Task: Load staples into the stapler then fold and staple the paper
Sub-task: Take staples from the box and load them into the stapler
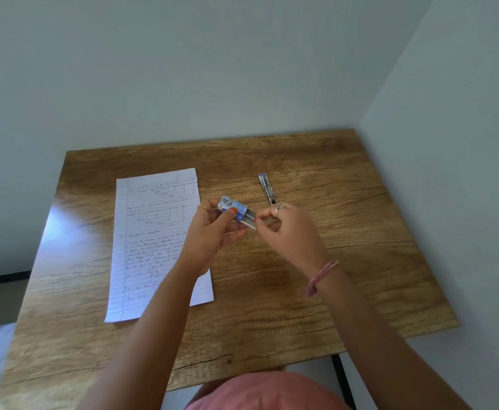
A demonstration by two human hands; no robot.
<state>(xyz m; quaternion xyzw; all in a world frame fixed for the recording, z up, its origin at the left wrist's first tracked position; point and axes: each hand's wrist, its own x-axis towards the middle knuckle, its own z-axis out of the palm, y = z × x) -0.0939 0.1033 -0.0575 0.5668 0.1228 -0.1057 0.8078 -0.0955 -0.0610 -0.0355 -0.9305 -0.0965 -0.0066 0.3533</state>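
Observation:
My left hand (pixel 212 229) grips a small blue staple box (pixel 233 206) above the table, thumb on its top. The box's inner tray (pixel 249 218) is slid partly out to the right, and my right hand (pixel 286 229) pinches its end. The stapler (pixel 267 188), a slim blue and silver one, lies opened flat on the table just beyond my right hand. A lined sheet of paper (pixel 150 232) with handwriting lies flat to the left, partly under my left forearm.
The wooden table (pixel 346 261) stands in a corner, with walls close behind and to the right. Its front edge is near my body.

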